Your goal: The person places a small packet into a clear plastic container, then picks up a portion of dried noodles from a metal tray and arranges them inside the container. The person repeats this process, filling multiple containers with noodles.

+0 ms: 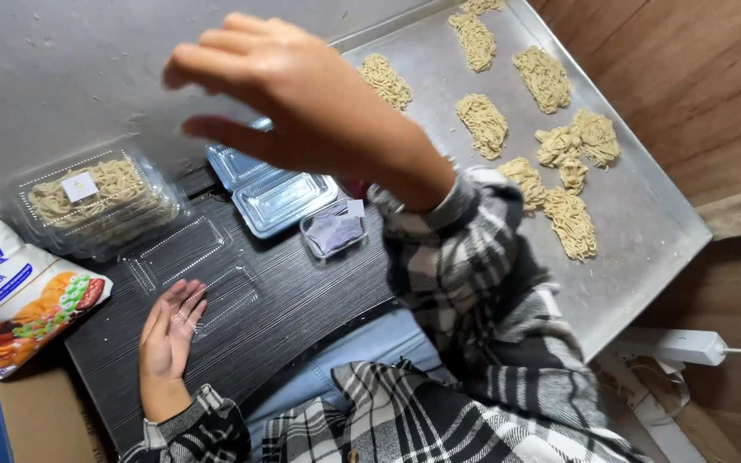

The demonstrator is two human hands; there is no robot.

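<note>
My right hand (298, 94) is raised in the air with fingers spread, holding nothing, above a stack of clear plastic lids (276, 193). My left hand (169, 330) rests flat and open on an empty clear plastic container (190, 270) lying open on the dark table (302, 300). To the left a stack of closed clear containers (96, 201) holds noodle portions. Several raw noodle bundles (484, 124) lie on a metal tray (645, 214) at the right.
A small clear tub with a purple item (334, 230) sits by the lids. A printed flour bag (10, 296) lies at the far left. A white power strip (675, 345) lies on the wooden floor at the right. A cardboard box (40, 420) is below.
</note>
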